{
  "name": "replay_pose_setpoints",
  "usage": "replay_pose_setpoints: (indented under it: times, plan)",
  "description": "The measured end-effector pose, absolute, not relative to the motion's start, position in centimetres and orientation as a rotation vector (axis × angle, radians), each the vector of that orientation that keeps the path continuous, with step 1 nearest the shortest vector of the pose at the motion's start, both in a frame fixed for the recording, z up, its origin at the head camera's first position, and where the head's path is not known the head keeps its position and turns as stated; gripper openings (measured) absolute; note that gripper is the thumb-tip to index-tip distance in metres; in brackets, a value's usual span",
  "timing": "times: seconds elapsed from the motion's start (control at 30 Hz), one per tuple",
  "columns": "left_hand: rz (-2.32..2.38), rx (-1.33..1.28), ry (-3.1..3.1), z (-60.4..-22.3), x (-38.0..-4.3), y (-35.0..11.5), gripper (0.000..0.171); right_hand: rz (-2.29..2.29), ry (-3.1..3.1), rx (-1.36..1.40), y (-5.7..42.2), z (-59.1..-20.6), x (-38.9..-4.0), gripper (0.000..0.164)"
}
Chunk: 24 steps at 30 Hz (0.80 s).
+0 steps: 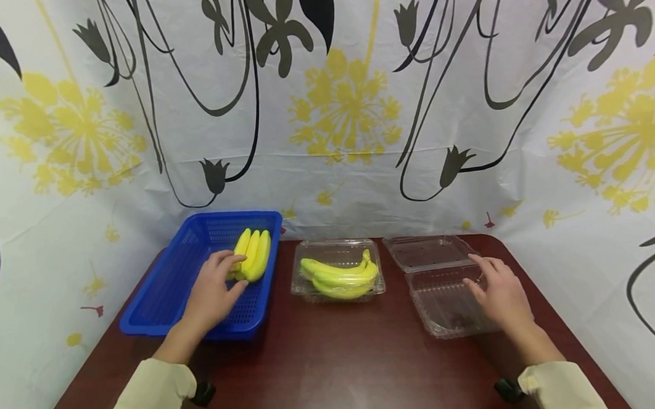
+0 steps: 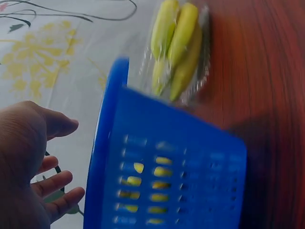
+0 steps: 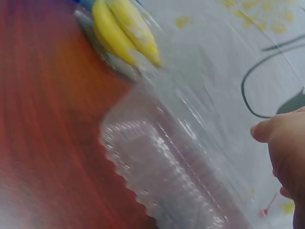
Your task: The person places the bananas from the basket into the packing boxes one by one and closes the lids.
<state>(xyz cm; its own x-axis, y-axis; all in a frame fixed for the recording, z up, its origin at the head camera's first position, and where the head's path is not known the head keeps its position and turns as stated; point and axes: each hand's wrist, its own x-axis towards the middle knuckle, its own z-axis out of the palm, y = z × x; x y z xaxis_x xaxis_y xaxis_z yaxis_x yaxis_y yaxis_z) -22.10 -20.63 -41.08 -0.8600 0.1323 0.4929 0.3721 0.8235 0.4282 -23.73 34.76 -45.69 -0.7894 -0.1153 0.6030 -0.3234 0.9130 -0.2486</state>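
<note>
My left hand (image 1: 214, 292) hovers over the blue basket (image 1: 160, 300), its fingertips right beside a bunch of yellow bananas (image 1: 258, 257) lying there. From the left wrist view, the thumb and fingers (image 2: 59, 183) are spread apart above the basket's rim, with nothing between them. Over at the right, my right hand (image 1: 504, 294) is held above a clear plastic clamshell box (image 1: 444, 303) whose lid (image 1: 430, 251) is folded back. Its fingers are loosely bent and hold nothing. Most of that hand is cut off in the right wrist view.
Between the hands, a second clear box (image 1: 304, 286) with bananas (image 1: 339, 278) inside stands on the dark red table (image 1: 336, 364). A patterned white sheet (image 1: 322, 106) hangs behind and along both sides.
</note>
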Motion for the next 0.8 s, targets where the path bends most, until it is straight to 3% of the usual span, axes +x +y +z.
replay_pose_setpoints:
  times: [0.8]
  plan:
    - [-0.560, -0.515, -3.124, -38.5, -28.1, -23.5, 0.047, 0.774, -2.768, 0.212, 39.9, -45.8, -25.5, 0.051]
